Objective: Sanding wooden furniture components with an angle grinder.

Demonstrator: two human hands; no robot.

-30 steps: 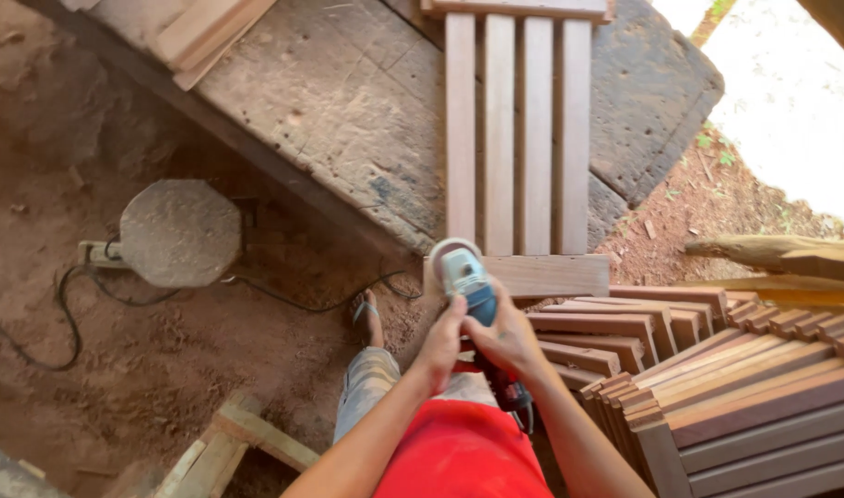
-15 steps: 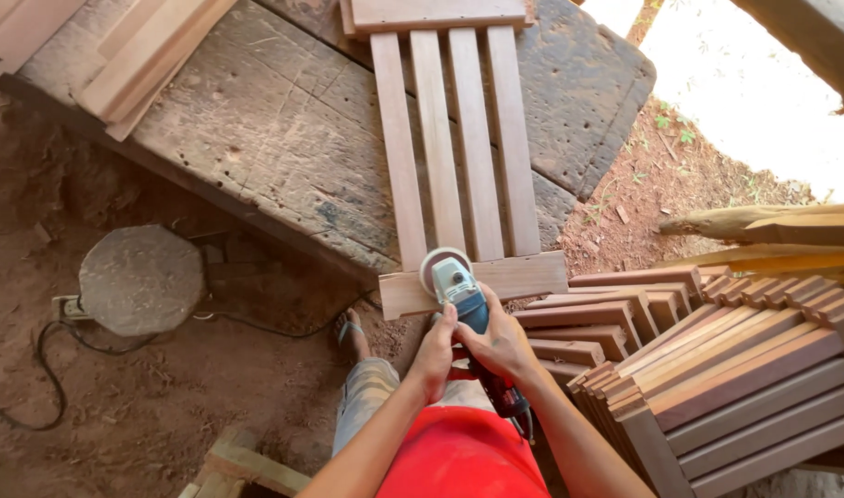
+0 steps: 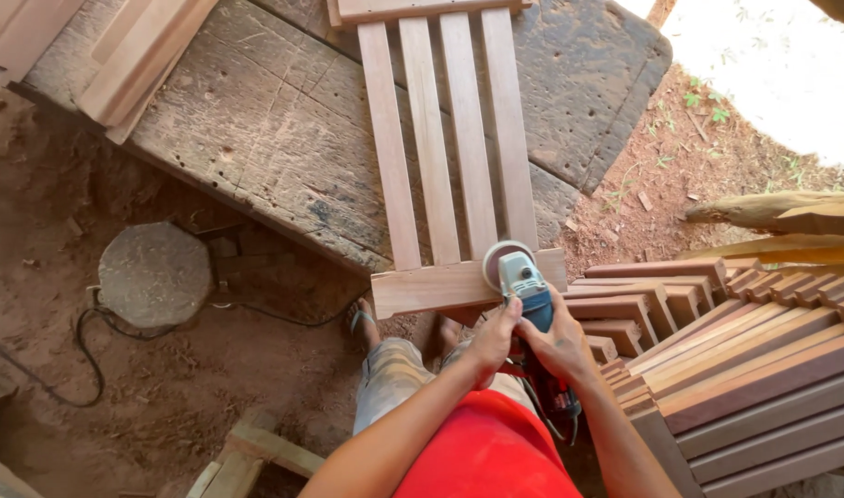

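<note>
Angle grinder (image 3: 523, 281): blue-grey body, round sanding disc at far end, resting on near crossbar of slatted wooden panel (image 3: 440, 148). Likely compact but weighty, rigid, prone to kick; best held round body, behind disc. Left hand (image 3: 492, 341) wrapped on body from left, fingers curled tight. Right hand (image 3: 562, 343) clasped on rear handle, just beside left. Panel lies flat on worn workbench (image 3: 274, 129) beyond grip. Right of grip: stack of slatted panels (image 3: 744, 369). Left, well apart: round stone (image 3: 154, 274), black cable (image 3: 90, 360) on dirt.
</note>
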